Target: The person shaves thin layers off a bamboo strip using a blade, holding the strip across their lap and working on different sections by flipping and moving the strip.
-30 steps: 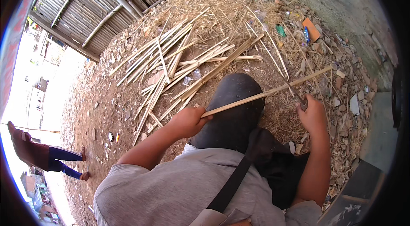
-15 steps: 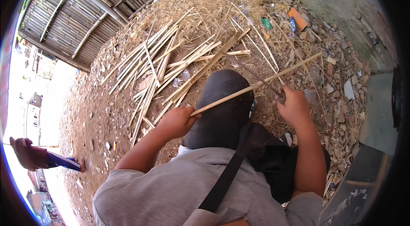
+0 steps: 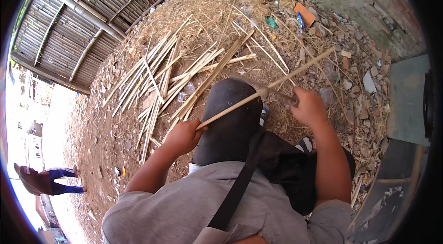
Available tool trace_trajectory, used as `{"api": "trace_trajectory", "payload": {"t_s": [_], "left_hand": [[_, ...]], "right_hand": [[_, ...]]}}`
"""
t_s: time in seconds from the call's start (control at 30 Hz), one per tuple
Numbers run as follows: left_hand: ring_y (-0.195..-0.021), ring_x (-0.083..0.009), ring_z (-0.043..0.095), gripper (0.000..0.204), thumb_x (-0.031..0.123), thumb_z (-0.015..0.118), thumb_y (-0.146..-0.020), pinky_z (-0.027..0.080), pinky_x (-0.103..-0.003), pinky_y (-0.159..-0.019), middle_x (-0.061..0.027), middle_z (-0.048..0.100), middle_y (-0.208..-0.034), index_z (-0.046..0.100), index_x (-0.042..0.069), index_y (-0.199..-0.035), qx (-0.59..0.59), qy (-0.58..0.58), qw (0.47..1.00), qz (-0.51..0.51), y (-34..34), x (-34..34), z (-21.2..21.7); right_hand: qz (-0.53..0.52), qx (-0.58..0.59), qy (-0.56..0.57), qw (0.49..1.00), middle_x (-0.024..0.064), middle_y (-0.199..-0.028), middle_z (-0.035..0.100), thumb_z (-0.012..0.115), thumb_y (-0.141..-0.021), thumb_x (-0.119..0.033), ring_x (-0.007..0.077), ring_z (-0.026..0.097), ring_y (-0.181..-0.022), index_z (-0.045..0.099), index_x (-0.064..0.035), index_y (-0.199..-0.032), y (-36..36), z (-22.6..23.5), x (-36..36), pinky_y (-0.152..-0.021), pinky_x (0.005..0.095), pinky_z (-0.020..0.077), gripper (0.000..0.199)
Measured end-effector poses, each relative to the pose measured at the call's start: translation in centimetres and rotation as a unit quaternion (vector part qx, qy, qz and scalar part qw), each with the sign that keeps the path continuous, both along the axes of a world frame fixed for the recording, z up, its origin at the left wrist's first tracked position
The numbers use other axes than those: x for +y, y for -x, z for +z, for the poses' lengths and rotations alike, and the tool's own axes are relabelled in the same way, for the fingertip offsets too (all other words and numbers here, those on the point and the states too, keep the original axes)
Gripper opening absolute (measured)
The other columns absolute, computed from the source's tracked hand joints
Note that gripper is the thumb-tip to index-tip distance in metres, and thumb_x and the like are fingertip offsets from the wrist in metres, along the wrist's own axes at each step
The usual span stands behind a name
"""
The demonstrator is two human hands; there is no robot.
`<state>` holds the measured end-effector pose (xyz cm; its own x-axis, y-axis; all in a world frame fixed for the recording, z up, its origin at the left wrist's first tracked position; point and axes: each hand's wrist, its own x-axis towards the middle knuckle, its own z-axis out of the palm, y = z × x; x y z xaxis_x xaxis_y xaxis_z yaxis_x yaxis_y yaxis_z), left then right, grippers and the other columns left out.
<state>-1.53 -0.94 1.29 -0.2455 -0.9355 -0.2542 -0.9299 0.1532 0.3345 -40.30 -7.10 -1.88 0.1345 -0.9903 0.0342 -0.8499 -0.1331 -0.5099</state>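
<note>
Left hand (image 3: 183, 135) clamped on the near end of a long pale split bamboo strip (image 3: 258, 94), fingers wrapped tight. The strip's long axis runs from 8 o'clock up to 2 o'clock, across the black-clad knee (image 3: 228, 119), far tip out over the rubble. Right hand (image 3: 308, 108) sits at 3 o'clock of the knee, fingers closed on a dark-handled blade (image 3: 258, 86) that meets the strip about mid-length; right hand nearer the working point. Beyond, at 11 o'clock, a pile of loose bamboo strips (image 3: 170, 75) on the straw-littered ground (image 3: 106, 138). Versus a second ago: strip tilted steeper, right hand moved inward toward the knee, left hand grip unchanged.
</note>
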Motion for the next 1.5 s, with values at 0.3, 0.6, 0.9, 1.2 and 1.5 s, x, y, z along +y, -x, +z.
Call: {"api": "trace_trajectory", "payload": {"t_s": [0.3, 0.6, 0.9, 1.2, 1.5], "left_hand": [[-0.084, -0.0467, 0.065, 0.036, 0.036, 0.055, -0.103, 0.050, -0.055, -0.075, -0.0241, 0.067, -0.083, 0.066, 0.002, -0.093, -0.013, -0.030, 0.999, -0.009, -0.3, -0.3, 0.4], [-0.083, -0.0464, 0.065, 0.033, 0.034, 0.057, -0.102, 0.049, -0.055, -0.074, -0.0243, 0.067, -0.082, 0.066, 0.003, -0.095, 0.033, -0.015, 0.999, -0.007, -0.3, -0.3, 0.0], [-0.085, -0.0459, 0.066, 0.033, 0.034, 0.056, -0.102, 0.050, -0.056, -0.076, -0.0236, 0.068, -0.083, 0.064, 0.002, -0.096, -0.024, -0.005, 1.000, -0.015, -0.1, -0.1, 0.4], [-0.077, -0.0453, 0.066, 0.035, 0.032, 0.058, -0.102, 0.050, -0.051, -0.070, -0.0248, 0.067, -0.077, 0.067, 0.000, -0.090, 0.000, -0.016, 1.000, -0.023, -0.6, -0.8, 0.1], [-0.074, -0.0417, 0.067, 0.038, 0.033, 0.056, -0.104, 0.050, -0.049, -0.068, -0.0234, 0.067, -0.075, 0.069, -0.002, -0.096, 0.018, -0.084, 0.996, 0.000, -0.7, -1.8, 0.9]], "right_hand": [[0.046, 0.097, 0.061, 0.992, 0.0160, -0.082, 0.070, 0.076, -0.078, -0.017, 0.0389, 0.070, -0.083, 0.065, -0.0058, -0.095, -2.1, 2.2, 1.2, -0.072, 0.0509, 0.0543, 0.023], [0.004, 0.068, 0.036, 0.997, 0.0186, -0.086, 0.071, 0.076, -0.079, -0.016, 0.0386, 0.071, -0.084, 0.066, -0.0068, -0.103, -1.5, 2.3, 0.5, -0.074, 0.0490, 0.0560, 0.028], [-0.202, 0.022, 0.021, 0.979, 0.0155, -0.087, 0.072, 0.074, -0.084, -0.016, 0.0352, 0.073, -0.087, 0.066, -0.0052, -0.104, 5.7, -0.2, -2.3, -0.075, 0.0495, 0.0564, 0.024], [-0.089, 0.004, -0.010, 0.996, 0.0188, -0.090, 0.073, 0.071, -0.083, -0.016, 0.0372, 0.072, -0.086, 0.068, -0.0060, -0.113, 3.2, -1.7, -1.4, -0.077, 0.0470, 0.0562, 0.032], [0.010, 0.022, -0.019, 1.000, 0.0196, -0.091, 0.072, 0.069, -0.082, -0.016, 0.0388, 0.071, -0.087, 0.067, -0.0019, -0.100, -0.4, 0.4, -0.1, -0.079, 0.0497, 0.0563, 0.023]]}}
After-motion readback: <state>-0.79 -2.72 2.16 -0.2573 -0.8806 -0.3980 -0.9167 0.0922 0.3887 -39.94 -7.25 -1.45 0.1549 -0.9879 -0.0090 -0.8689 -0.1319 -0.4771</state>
